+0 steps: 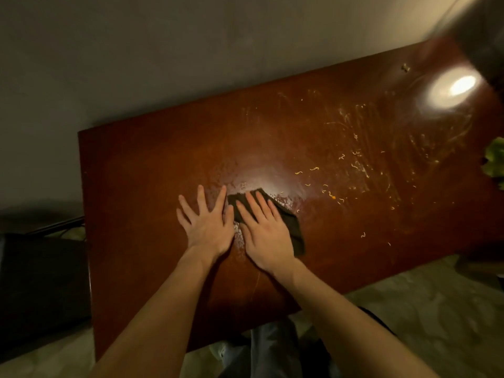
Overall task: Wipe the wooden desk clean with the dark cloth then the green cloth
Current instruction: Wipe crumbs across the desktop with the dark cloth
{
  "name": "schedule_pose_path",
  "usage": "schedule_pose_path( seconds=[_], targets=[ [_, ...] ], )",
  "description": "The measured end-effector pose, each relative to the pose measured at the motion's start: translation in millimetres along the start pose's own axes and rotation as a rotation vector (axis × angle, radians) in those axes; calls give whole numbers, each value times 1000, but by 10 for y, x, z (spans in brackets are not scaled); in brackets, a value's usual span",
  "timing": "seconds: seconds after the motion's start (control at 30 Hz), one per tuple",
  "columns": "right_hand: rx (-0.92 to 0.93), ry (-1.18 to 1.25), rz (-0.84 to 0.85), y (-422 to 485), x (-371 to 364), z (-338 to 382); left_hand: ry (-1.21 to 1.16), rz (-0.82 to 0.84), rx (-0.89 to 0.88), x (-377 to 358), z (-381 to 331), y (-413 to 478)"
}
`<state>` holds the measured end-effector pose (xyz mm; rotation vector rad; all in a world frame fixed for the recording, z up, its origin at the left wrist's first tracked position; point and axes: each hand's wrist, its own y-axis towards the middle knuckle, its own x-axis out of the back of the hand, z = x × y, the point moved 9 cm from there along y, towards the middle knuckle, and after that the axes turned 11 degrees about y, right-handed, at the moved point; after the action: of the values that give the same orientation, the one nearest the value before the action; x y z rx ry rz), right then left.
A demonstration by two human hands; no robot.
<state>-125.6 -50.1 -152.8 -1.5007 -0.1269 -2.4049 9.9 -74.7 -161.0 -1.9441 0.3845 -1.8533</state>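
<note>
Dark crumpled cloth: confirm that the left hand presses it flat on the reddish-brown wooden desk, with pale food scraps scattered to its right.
Wrong hand. The head view shows the right hand, fingers straight, pressing the dark crumpled cloth on the reddish-brown wooden desk. The left hand lies flat on the wood beside it. The pale food scraps are scattered to its right, as stated.

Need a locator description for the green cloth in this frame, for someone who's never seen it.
Take the wooden desk filling the middle of the view and follow it right, past the scattered pale scraps. At the frame's right edge sits a crumpled green cloth, partly cut off. It is the only bright green thing; the dark cloth lies mid-desk under the right hand.
</note>
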Motion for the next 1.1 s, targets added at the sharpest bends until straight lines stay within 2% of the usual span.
schedule_pose_path(
  seconds=[0.13, 0.3, 0.43, 0.53, 0.6, 0.73, 0.87, 1.03, 1.1],
  targets=[
    [-60, 24, -48, 510, 214, -445, 0, -6, 8, -41, 30, 22],
    [-154, 25, -101, 290, 423, -833, -27, 19, -14, -100, 57, 42],
    [-174, 63, -84, -212, 239, -447, -36, 14, -35, -135, 88, 58],
    [-40, 51, 28, -287, -73, 96, -84, -33, -29, -118, 86, 37],
    [-5, 48, 45, -44, -170, 260, -103, -66, -22, -93, 99, 19],
    [-35, 23, 23, 696, -91, 93, -145, -97, 3, -69, 195, 38],
    [-82, 13, 36, 1123, 126, -240, -73, -106, -2, -38, 218, 59],
    [-99, 25, -47, 569, 157, -219, 39, -215, -38, 185, 195, 149],
    [-84, 38, -3, 266, 25, -45, 44, -266, -70, 305, 177, 242]
  ],
)
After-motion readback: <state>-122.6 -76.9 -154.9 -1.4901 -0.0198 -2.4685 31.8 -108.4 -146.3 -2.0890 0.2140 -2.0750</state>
